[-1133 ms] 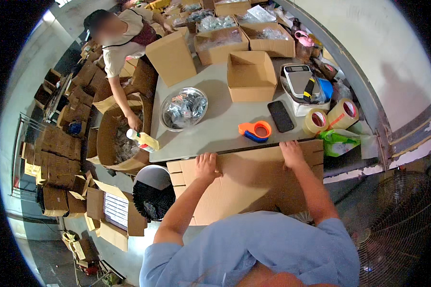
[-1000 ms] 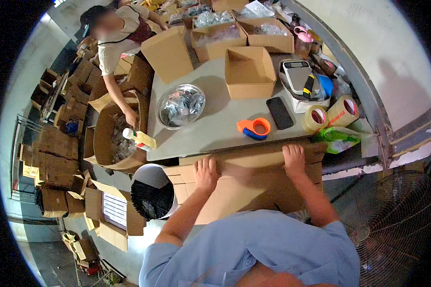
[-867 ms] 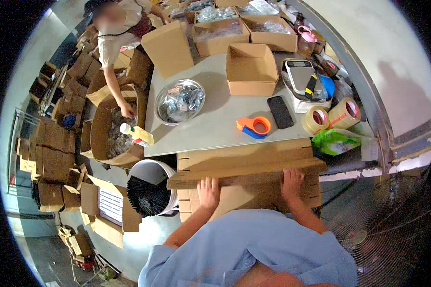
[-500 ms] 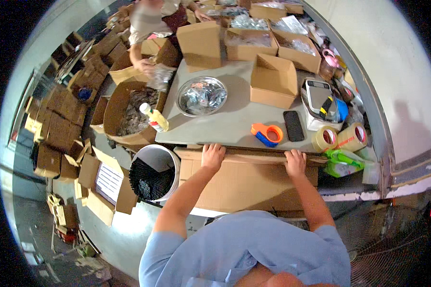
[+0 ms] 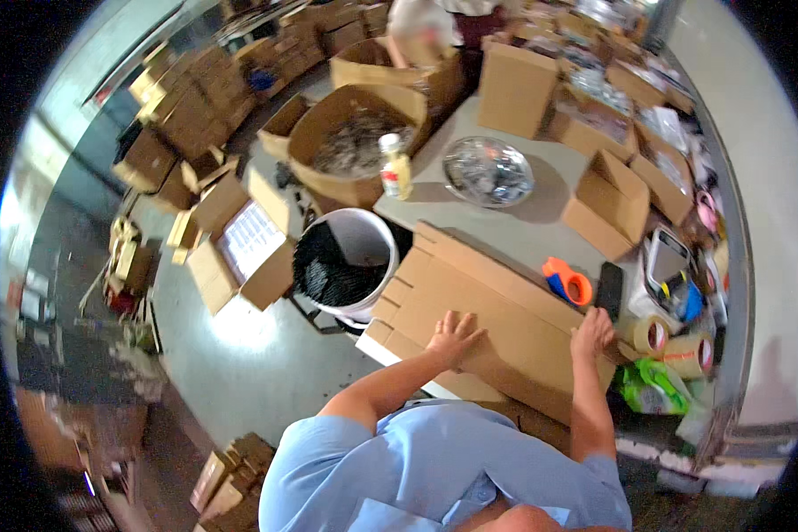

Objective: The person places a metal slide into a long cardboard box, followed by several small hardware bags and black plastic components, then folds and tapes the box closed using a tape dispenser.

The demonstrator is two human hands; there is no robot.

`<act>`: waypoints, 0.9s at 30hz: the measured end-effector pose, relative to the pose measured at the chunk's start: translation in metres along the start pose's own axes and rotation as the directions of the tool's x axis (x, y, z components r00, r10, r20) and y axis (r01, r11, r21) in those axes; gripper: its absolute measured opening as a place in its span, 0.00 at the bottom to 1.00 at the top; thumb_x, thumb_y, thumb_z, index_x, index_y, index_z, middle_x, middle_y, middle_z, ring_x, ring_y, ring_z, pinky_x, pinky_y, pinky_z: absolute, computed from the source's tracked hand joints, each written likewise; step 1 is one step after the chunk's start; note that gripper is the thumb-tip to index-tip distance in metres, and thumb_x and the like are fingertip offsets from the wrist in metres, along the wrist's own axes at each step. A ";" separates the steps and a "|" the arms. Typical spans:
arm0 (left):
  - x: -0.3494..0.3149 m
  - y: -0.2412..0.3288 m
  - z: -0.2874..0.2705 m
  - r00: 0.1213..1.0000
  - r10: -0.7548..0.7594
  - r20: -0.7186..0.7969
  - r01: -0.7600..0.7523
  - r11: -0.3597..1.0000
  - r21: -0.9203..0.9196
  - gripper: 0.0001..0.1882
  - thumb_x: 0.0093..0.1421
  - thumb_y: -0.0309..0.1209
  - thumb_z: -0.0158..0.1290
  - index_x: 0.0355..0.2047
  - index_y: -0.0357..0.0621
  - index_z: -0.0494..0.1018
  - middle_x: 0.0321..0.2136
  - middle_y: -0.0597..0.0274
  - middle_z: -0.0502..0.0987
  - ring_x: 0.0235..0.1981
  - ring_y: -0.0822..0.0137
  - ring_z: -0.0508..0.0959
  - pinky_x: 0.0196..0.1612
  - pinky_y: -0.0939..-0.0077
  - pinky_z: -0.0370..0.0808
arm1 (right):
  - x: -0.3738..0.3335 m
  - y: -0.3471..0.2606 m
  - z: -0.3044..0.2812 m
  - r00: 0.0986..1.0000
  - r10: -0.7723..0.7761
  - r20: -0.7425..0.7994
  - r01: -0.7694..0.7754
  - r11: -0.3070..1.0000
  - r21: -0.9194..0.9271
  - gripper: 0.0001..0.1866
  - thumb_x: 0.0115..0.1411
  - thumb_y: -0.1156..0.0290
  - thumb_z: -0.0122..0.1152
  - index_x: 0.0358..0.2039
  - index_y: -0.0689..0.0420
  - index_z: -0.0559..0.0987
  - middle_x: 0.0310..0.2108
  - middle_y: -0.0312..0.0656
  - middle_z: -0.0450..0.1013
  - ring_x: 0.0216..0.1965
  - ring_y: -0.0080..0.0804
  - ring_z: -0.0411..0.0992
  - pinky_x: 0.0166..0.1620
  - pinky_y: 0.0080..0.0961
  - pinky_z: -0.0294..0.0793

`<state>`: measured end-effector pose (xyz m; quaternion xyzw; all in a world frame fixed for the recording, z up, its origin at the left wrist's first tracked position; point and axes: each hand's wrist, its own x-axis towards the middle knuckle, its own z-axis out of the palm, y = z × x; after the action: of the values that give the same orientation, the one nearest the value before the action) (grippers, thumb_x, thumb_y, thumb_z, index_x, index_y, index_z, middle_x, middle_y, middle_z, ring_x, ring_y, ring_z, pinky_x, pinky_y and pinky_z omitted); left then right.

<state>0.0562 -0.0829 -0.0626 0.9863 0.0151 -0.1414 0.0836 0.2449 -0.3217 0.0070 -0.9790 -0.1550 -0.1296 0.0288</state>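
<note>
A flattened cardboard box (image 5: 496,297) lies slantwise in front of me, with slots cut along its left end and a crease along its far side. My left hand (image 5: 455,340) rests palm down on its face, fingers spread. At the far right corner, my right hand (image 5: 592,335) is closed with curled fingers on the cardboard's edge; the fingertips are partly hidden. Just beyond that hand lie an orange and blue tape dispenser (image 5: 569,282) and a black phone (image 5: 608,291).
A white bucket (image 5: 383,257) of black rods stands left of the cardboard. On the grey table (image 5: 434,206) are a bottle (image 5: 395,167), a metal bowl (image 5: 488,173) of small packets and an open carton (image 5: 605,208). Tape rolls (image 5: 652,335) and a green pouch (image 5: 652,387) sit right. Another person works beyond.
The view has turned left. My left hand has gone from the cardboard's far edge to its face and opened. The cardboard now lies slanted and shows more of its surface.
</note>
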 end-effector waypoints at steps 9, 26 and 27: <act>0.013 -0.073 0.036 0.953 0.142 -0.269 -0.262 0.831 -0.491 0.35 0.42 0.40 0.61 0.52 0.51 0.64 0.54 0.48 0.60 0.53 0.46 0.62 0.51 0.56 0.66 | -0.129 -0.123 0.042 0.806 -0.277 0.523 0.144 0.949 0.280 0.50 0.38 0.52 0.71 0.60 0.45 0.55 0.64 0.50 0.37 0.63 0.58 0.38 0.55 0.63 0.47; 0.057 -0.356 -0.037 0.615 -0.357 0.703 0.480 0.877 0.025 0.23 0.52 0.47 0.56 0.48 0.55 0.73 0.49 0.66 0.72 0.44 0.60 0.75 0.45 0.62 0.70 | -0.111 -0.131 0.056 0.715 0.014 0.699 -0.064 0.997 0.045 0.74 0.18 0.53 0.79 0.64 0.41 0.40 0.65 0.50 0.25 0.64 0.59 0.28 0.63 0.51 0.38; 0.066 -0.364 -0.028 0.581 -0.328 0.745 0.481 0.876 0.010 0.21 0.54 0.45 0.54 0.47 0.54 0.73 0.46 0.65 0.74 0.42 0.60 0.76 0.45 0.61 0.71 | -0.115 -0.129 0.059 0.730 -0.014 0.683 -0.058 0.995 0.082 0.74 0.17 0.53 0.80 0.64 0.41 0.40 0.65 0.50 0.25 0.64 0.59 0.28 0.63 0.50 0.38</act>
<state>0.1081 0.2811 -0.1136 0.8042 0.2196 -0.5335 0.1432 0.1131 -0.2272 -0.0778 -0.9573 -0.1494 0.2468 0.0193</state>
